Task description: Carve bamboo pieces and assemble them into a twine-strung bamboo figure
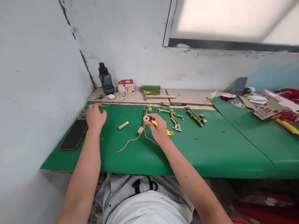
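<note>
Some bare mat [113, 137] separates the right hand [158, 127], holding cut bamboo [144, 118], from the left hand [95, 117], grip unclear, near its edge.

Green-covered table [212, 151]'s got corded bamboo [140, 130] mid-clock, a short stick [123, 125] plus black phone [73, 135] at 9 o'clock, and a jointed figure [174, 120] around 2:30 (cut tubes [194, 118] just beyond, lol).

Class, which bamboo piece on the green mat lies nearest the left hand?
The loose, pale stick right of the left hand; all other bamboo pieces lie farther right.
</note>
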Tool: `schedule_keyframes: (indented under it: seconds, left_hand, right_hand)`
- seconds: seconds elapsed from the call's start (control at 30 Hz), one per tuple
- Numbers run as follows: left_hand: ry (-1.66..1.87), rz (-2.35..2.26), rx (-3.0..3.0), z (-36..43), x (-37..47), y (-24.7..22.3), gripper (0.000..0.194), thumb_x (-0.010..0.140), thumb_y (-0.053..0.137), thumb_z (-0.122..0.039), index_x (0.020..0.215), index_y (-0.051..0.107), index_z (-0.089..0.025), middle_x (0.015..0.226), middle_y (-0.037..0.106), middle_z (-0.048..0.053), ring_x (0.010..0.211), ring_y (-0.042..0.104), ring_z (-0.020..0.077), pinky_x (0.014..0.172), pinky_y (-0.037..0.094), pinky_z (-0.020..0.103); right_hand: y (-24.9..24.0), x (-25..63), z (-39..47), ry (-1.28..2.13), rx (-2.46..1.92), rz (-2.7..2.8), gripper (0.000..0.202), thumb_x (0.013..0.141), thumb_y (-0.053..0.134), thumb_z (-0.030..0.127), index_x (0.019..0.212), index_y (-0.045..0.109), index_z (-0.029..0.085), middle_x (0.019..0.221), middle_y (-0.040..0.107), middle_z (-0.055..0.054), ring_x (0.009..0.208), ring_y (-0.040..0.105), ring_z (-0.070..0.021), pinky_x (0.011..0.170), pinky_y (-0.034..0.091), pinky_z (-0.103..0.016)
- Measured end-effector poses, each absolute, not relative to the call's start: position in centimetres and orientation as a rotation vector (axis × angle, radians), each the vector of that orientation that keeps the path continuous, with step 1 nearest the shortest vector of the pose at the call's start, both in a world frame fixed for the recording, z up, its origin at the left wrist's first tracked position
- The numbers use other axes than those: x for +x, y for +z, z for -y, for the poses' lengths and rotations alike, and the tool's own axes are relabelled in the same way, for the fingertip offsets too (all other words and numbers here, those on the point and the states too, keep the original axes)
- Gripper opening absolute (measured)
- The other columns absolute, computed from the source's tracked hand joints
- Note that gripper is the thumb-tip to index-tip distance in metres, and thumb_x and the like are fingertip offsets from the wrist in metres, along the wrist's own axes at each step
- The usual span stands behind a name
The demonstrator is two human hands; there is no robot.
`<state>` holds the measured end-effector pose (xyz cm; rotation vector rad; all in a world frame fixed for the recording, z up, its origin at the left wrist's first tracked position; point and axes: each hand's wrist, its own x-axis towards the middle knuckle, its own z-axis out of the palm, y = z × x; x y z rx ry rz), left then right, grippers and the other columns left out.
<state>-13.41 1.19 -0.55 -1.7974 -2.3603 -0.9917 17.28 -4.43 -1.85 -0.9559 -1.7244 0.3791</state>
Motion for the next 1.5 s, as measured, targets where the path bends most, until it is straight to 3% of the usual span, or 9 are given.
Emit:
schedule_keyframes:
  seconds: [0.17,0.33,0.47,0.67,0.9,1.1,1.2,1.3,1.5]
  left_hand:
    - [-0.614,2.454,-2.003,-1.2,-13.4,-1.8,0.028,0.083,0.058,-0.016,0.111,0.064,-0.019,0.119,0.062,0.018,0.109,0.064,0.0378,0.092,0.052,0.051]
    - [-0.592,2.379,-2.123,-1.5,-12.7,-2.4,0.035,0.081,0.063,-0.017,0.115,0.061,-0.020,0.123,0.061,0.015,0.104,0.067,0.0316,0.091,0.053,0.045]
    - [-0.614,2.359,-2.260,-1.5,-12.3,-2.5,0.028,0.080,0.065,-0.015,0.107,0.061,-0.021,0.110,0.068,0.011,0.099,0.068,0.0293,0.089,0.052,0.041]
    - [-1.085,2.260,-2.386,-1.0,-10.4,-1.5,0.024,0.081,0.063,-0.014,0.104,0.062,-0.021,0.118,0.063,0.008,0.079,0.068,0.0172,0.079,0.054,0.034]
    - [-1.661,1.989,-2.289,-0.5,-7.2,-0.9,0.025,0.082,0.059,-0.009,0.104,0.061,-0.020,0.123,0.053,0.008,0.085,0.067,0.0148,0.084,0.056,0.033]
    - [-1.718,1.903,-2.253,0.1,-6.0,-0.7,0.023,0.084,0.057,-0.008,0.103,0.059,-0.020,0.124,0.052,0.010,0.098,0.064,0.0178,0.093,0.053,0.033]
    - [-1.673,1.896,-2.254,0.2,-6.1,-0.3,0.022,0.084,0.054,-0.008,0.101,0.060,-0.020,0.121,0.056,0.010,0.103,0.063,0.0196,0.095,0.052,0.034]
    - [-1.631,1.898,-2.264,0.2,-6.3,-0.1,0.022,0.084,0.052,-0.007,0.099,0.062,-0.020,0.114,0.063,0.008,0.106,0.063,0.0211,0.098,0.051,0.035]
    - [-1.827,1.894,-2.374,-0.1,-5.9,-0.8,0.023,0.083,0.052,-0.012,0.091,0.073,-0.020,0.095,0.075,0.005,0.089,0.068,0.0204,0.083,0.053,0.033]
  right_hand:
    - [-2.0,17.1,4.5,0.350,-0.943,1.707,0.025,0.094,0.067,0.042,0.112,0.067,0.024,0.098,0.074,-0.005,0.086,0.067,-0.0208,0.083,0.053,-0.036]
    - [-1.8,17.2,4.4,0.401,-0.951,1.679,0.024,0.093,0.068,0.039,0.111,0.067,0.023,0.093,0.072,-0.004,0.083,0.066,-0.0194,0.080,0.053,-0.034]
    - [-1.8,17.1,4.5,0.420,-0.961,1.670,0.023,0.093,0.067,0.040,0.110,0.067,0.023,0.091,0.072,-0.003,0.084,0.066,-0.0195,0.081,0.052,-0.034]
    - [-1.7,17.0,4.4,0.424,-1.022,1.700,0.022,0.094,0.065,0.042,0.103,0.066,0.022,0.090,0.069,-0.003,0.082,0.063,-0.0188,0.077,0.049,-0.033]
    - [-2.4,15.3,4.7,0.495,-1.075,2.051,0.020,0.088,0.073,0.039,0.087,0.063,0.021,0.082,0.069,0.000,0.078,0.061,-0.0178,0.082,0.041,-0.034]
    - [-2.8,14.3,5.2,0.480,-1.055,2.208,0.015,0.093,0.070,0.034,0.101,0.067,0.022,0.083,0.071,0.001,0.078,0.060,-0.0165,0.086,0.035,-0.035]
    - [-2.8,14.4,5.1,0.471,-1.031,2.249,0.019,0.098,0.063,0.033,0.114,0.067,0.024,0.086,0.072,0.000,0.082,0.062,-0.0176,0.089,0.035,-0.037]
    - [-3.0,14.6,5.0,0.433,-1.025,2.274,0.019,0.097,0.066,0.034,0.113,0.067,0.025,0.090,0.073,-0.002,0.089,0.062,-0.0204,0.090,0.037,-0.038]
    - [-3.4,14.6,4.7,0.410,-1.060,2.299,0.020,0.091,0.075,0.029,0.111,0.072,0.026,0.099,0.074,-0.005,0.104,0.059,-0.0248,0.093,0.038,-0.041]
